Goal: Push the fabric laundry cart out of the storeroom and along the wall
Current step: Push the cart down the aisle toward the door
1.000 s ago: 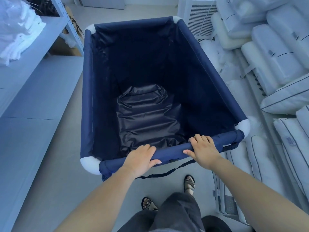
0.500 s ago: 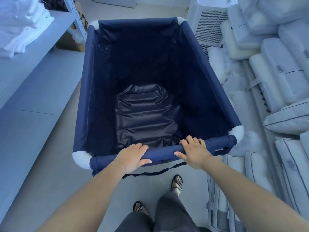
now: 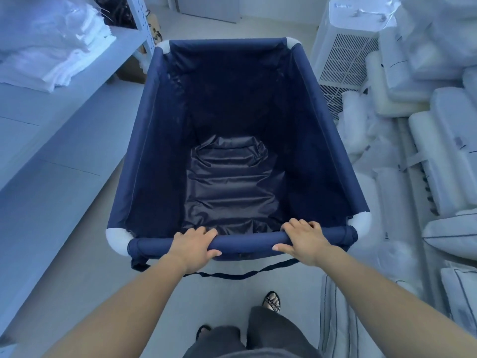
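Observation:
The navy fabric laundry cart (image 3: 144, 161) fills the middle of the view, with white corner joints and nothing but a creased dark liner at its bottom. My left hand (image 3: 192, 245) grips the cart's near top bar left of centre, fingers curled over it and thumb underneath. My right hand (image 3: 303, 240) grips the same bar right of centre. A dark strap hangs below the bar. The cart's wheels are hidden.
White shelving (image 3: 64, 140) runs along the left with folded white linen (image 3: 51, 47) on top. Bagged white pillows (image 3: 438, 156) are stacked along the right, next to a white vented appliance (image 3: 346, 58). A narrow floor aisle leads ahead toward a door (image 3: 206, 9).
The cart has rolled forward down the aisle with both hands still on the bar. The shelf linen and the appliance appear closer. My feet have stepped forward.

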